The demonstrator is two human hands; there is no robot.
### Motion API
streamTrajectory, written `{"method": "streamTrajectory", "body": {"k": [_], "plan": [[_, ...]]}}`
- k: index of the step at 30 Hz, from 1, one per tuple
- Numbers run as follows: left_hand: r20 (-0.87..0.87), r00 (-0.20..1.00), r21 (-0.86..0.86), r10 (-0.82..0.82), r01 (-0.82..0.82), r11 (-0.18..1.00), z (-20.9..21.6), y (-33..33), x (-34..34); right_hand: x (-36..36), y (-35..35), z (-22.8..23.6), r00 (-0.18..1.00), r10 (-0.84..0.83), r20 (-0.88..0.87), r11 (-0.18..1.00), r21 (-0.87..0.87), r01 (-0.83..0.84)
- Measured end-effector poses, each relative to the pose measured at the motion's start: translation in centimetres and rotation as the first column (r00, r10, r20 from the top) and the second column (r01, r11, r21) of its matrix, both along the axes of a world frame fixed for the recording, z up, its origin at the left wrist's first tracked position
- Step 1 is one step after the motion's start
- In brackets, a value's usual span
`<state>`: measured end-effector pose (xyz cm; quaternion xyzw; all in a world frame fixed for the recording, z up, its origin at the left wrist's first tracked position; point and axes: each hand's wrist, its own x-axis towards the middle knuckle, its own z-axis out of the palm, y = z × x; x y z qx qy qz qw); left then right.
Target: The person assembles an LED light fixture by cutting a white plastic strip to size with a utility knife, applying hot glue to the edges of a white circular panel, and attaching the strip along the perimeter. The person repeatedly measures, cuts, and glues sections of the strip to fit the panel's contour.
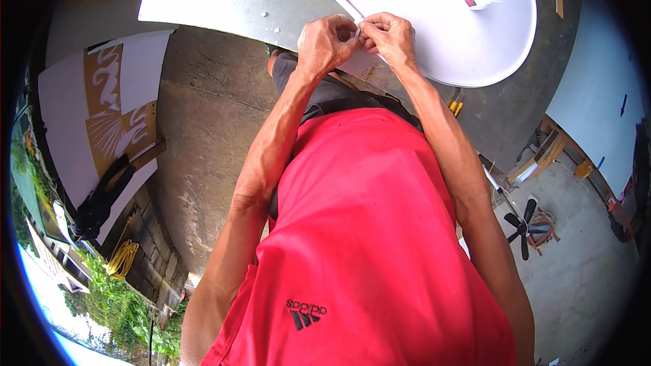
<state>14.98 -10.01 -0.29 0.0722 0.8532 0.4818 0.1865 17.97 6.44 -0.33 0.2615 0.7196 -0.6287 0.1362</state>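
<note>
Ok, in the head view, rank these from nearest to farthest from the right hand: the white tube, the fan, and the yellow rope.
From the right hand:
1. White tube, just to its right on the white round panel.
2. Fan, lower right on the floor.
3. Yellow rope, far lower left by the block wall.

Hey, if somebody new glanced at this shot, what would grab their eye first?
First the bright red shirt filling the lower middle. Above it, the left hand and right hand meet, pinching the edge of a large white rounded board at the top. At the left lies a white panel with brown and white cut-out patterns.
</note>
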Motion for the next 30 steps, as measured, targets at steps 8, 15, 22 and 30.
{"method": "streamTrajectory", "body": {"k": [8,15,22,30], "plan": [[-0.101,0.993,0.023,0.064,-0.062,0.998,-1.3,0.0,0.8,1.9,0.3,2.6,0.991,0.002,-0.135,0.975,0.222,0.028],[-0.278,0.96,-0.117,-0.034,0.002,0.993,-0.5,-3.8,0.7,15.6,7.3,5.6,0.998,-0.059,0.019,0.44,0.898,0.009],[-0.454,0.851,-0.244,-0.265,0.167,0.955,-0.9,-6.8,-2.1,22.3,9.4,1.9,0.98,-0.173,0.095,0.478,0.878,-0.001],[-0.456,0.846,-0.114,-0.277,0.253,0.961,-1.6,-7.8,-3.2,24.0,10.7,1.9,0.958,-0.267,0.108,0.648,0.755,0.096]]}}
